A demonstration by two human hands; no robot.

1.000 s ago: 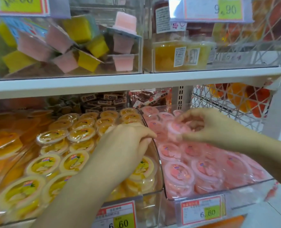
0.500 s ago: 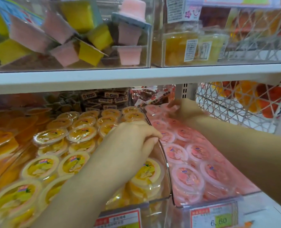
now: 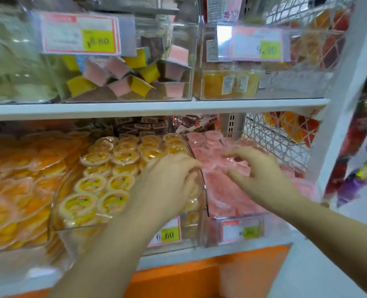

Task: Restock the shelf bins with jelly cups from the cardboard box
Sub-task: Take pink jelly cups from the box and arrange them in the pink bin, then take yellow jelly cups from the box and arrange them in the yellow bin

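Both your hands are over the lower shelf, near its right end, close together but not touching. Your left hand sits on the right side of the yellow bin, fingers curled over the top edge of its clear side wall, knuckles up, and it covers some of the yellow cups. The yellow cups fill that bin in rows, lids up, from the front edge of the shelf to the back. Your right hand is over the pink bin, the next one along towards the shelf's right end, fingers spread and bent like a claw above the pink cups. Motion blur there: cannot tell if it grips a cup or only touches the lids. The pink cups lie packed in their bin, lids up, and look smeared. The two bins stand side by side, walls touching or almost. Price tags hang on the bin fronts at the shelf's front edge. To the left of the yellow bin is a bin of orange cups. A white wire basket stands at the right end, behind your right hand. The upper shelf carries a clear bin of square pink and yellow jellies.
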